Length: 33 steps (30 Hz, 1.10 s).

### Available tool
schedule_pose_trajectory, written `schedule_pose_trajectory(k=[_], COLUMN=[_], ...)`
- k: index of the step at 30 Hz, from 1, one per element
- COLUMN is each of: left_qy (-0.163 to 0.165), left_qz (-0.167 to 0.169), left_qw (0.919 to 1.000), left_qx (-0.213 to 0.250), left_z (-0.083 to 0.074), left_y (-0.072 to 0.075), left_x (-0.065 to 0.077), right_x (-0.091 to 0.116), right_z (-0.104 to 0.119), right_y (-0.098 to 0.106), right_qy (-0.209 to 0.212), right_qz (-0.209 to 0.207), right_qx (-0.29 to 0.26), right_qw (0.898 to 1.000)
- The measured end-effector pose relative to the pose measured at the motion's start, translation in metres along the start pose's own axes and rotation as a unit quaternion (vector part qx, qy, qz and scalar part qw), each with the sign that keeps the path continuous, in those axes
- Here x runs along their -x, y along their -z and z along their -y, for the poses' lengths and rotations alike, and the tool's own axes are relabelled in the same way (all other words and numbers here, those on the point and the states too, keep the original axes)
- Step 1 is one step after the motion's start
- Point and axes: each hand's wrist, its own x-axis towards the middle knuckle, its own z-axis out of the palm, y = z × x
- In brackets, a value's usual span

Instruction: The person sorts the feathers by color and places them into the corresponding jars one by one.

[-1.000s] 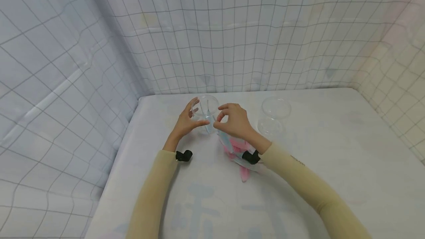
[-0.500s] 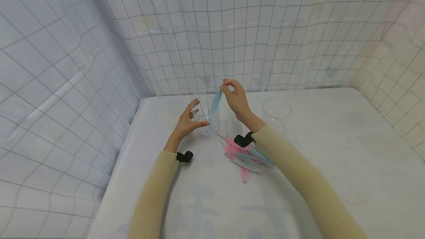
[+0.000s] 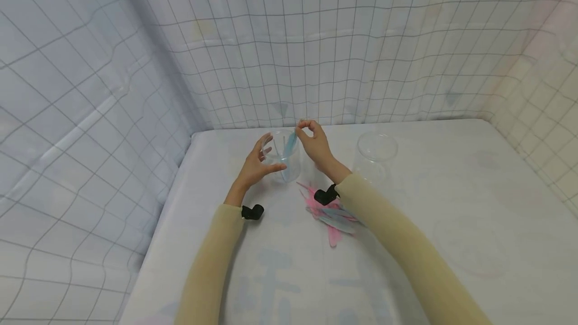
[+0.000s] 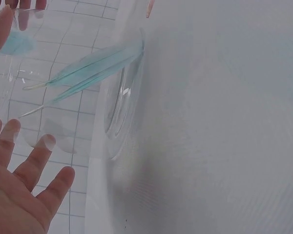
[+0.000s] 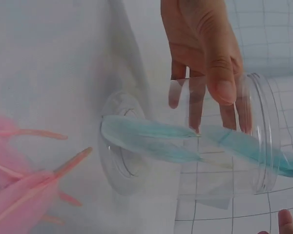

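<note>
My left hand (image 3: pixel 255 167) holds a clear plastic jar (image 3: pixel 291 168) upright on the table, thumb in front and fingers behind. Two light blue feathers (image 5: pixel 146 139) stand inside with their tips on the bottom, as the right wrist view shows. Above the rim, my right hand (image 3: pixel 316 144) pinches another blue feather (image 3: pixel 290 143) by its end; its lower part reaches down into the jar. That third feather (image 5: pixel 234 141) slants through the opening. A loose pile of pink feathers (image 3: pixel 334 237) and blue feathers (image 3: pixel 336 223) lies under my right forearm, partly hidden.
To the right stands a second clear jar (image 3: pixel 377 152), its lower part close behind my right sleeve. The white table (image 3: pixel 289 275) ends at a grid-patterned curtain (image 3: pixel 316 64) at the back. More curtain (image 3: pixel 67 114) hangs along the left side.
My right hand rose from beside the jar with a blue feather, then came down and left over the opening, lowering the feather in. My left hand stays at the jar.
</note>
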Motion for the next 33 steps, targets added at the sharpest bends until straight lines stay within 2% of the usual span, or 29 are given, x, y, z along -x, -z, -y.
schedule_pose_trajectory(k=[8, 15, 19, 22, 25, 29, 33], left_qy=[0.010, 0.003, 0.006, 0.003, 0.002, 0.005, 0.010], left_qz=[-0.013, -0.020, -0.016, -0.008, -0.003, -0.003, -0.003], left_qw=[0.9998, 0.9997, 0.9998, 0.9999, 1.0000, 0.9999, 0.9999], left_qx=[-0.008, -0.010, -0.010, -0.006, -0.004, -0.011, -0.012], left_z=[0.033, 0.037, 0.034, 0.021, 0.007, -0.002, -0.003], left_y=[-0.004, -0.005, -0.004, -0.003, -0.002, -0.002, -0.003], left_x=[-0.011, -0.012, -0.010, -0.007, -0.002, 0.001, 0.002], right_x=[0.010, 0.023, 0.034, 0.042, 0.051, 0.060, 0.069], right_z=[-0.012, -0.020, -0.027, -0.032, -0.036, -0.042, -0.044], right_y=[0.021, 0.051, 0.063, 0.070, 0.073, 0.072, 0.071], right_qy=[-0.032, -0.039, -0.013, 0.020, 0.046, 0.060, 0.081], right_qz=[0.046, 0.087, 0.136, 0.175, 0.202, 0.228, 0.250], right_qx=[0.057, 0.083, 0.138, 0.196, 0.259, 0.355, 0.420], right_qw=[0.997, 0.992, 0.981, 0.965, 0.943, 0.905, 0.869])
